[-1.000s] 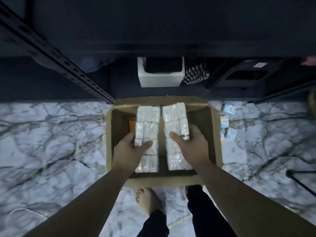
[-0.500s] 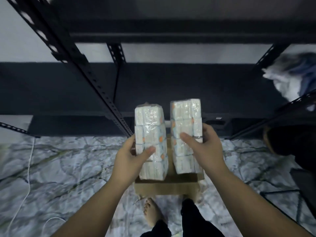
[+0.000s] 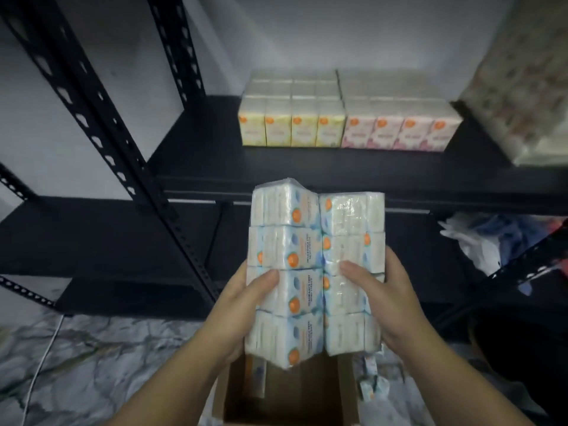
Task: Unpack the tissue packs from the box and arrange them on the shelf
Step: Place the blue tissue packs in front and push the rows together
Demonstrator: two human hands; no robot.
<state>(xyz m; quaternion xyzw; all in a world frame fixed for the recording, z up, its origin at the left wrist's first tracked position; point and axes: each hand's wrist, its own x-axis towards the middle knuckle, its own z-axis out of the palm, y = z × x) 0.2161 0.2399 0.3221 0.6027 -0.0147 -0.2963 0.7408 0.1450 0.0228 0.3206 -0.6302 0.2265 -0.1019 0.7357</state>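
Two tissue packs held up in front of the shelf.

The left tissue pack (image 3: pixel 284 278) and the right tissue pack (image 3: pixel 353 272) touch side by side, up in the air above the open box (image 3: pixel 285 395). The left hand (image 3: pixel 242 305) grips the left one, thumb on its front. The right hand (image 3: pixel 384 299) grips the right one the same way. Behind them the black shelf (image 3: pixel 215 161) carries a yellow row of packs (image 3: pixel 292 127) just beside a pink row of packs (image 3: pixel 402 133). A big wrapped bundle (image 3: pixel 522 87) stands at the right end. The box sits on the marble floor (image 3: pixel 92 364).
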